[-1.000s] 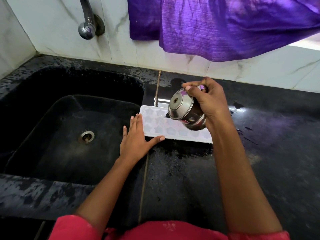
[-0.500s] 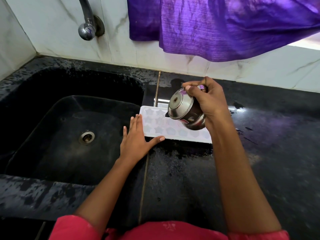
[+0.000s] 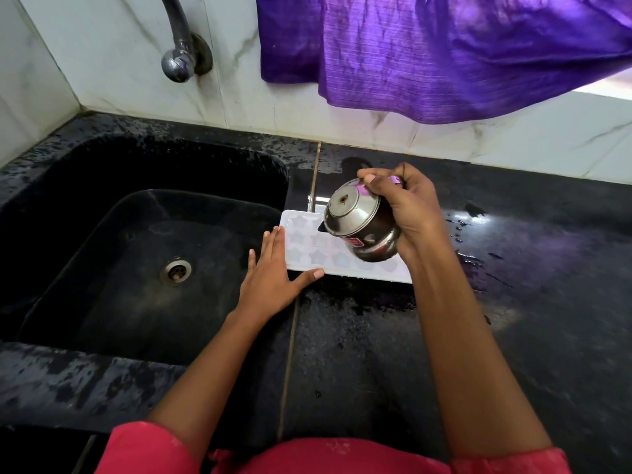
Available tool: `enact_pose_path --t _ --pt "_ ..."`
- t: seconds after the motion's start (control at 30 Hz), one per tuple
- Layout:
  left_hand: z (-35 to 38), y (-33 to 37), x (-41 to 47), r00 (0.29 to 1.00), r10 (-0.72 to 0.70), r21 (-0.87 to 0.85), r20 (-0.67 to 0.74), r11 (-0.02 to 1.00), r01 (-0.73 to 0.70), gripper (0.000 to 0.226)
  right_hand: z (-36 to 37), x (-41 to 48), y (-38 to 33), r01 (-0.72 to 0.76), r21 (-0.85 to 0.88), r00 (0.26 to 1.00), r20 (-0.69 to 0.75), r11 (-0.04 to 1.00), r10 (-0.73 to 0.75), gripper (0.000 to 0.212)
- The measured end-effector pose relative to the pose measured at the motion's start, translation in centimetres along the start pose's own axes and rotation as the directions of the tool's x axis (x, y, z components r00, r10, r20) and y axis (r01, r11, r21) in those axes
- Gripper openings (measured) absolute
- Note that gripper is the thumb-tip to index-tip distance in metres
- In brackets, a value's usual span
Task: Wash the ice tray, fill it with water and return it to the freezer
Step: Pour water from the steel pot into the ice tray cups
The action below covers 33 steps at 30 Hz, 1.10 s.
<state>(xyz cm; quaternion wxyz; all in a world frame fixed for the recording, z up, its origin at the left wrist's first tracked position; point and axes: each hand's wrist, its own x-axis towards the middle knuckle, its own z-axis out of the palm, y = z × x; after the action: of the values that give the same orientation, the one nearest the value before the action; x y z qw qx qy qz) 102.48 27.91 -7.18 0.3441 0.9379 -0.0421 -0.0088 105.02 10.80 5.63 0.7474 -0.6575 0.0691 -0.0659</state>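
A white ice tray (image 3: 309,249) with star-shaped cells lies flat on the black counter, just right of the sink. My right hand (image 3: 408,208) grips a small steel kettle (image 3: 359,225) by its handle and holds it tilted above the tray, spout toward the left cells. My left hand (image 3: 270,278) rests flat with fingers spread against the tray's left end, thumb along its near edge. The kettle hides the tray's middle and right cells.
A black sink (image 3: 102,186) with a round drain (image 3: 175,271) lies to the left, under a metal tap (image 3: 178,65) on the marble wall. A purple cloth (image 3: 444,53) hangs above the wet black counter (image 3: 530,285).
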Motion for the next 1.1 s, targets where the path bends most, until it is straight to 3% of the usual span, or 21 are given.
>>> enact_pose_path --t 0.43,0.8,1.1 --pt "-0.3 -0.3 -0.1 1.000 0.010 -0.018 0.020 1.000 -0.010 0.099 2.0 0.3 1.1 0.102 -0.209 0.993 0.078 0.973 -0.087 0.031" --pt "-0.1 -0.4 -0.1 1.000 0.009 0.022 0.015 1.000 -0.009 0.099 2.7 0.4 0.8 0.173 -0.360 0.985 0.079 0.917 -0.154 0.015" --pt "-0.2 -0.4 -0.1 1.000 0.007 0.025 0.018 1.000 -0.008 0.099 2.7 0.3 0.4 0.196 -0.368 0.981 0.074 0.909 -0.182 0.012"
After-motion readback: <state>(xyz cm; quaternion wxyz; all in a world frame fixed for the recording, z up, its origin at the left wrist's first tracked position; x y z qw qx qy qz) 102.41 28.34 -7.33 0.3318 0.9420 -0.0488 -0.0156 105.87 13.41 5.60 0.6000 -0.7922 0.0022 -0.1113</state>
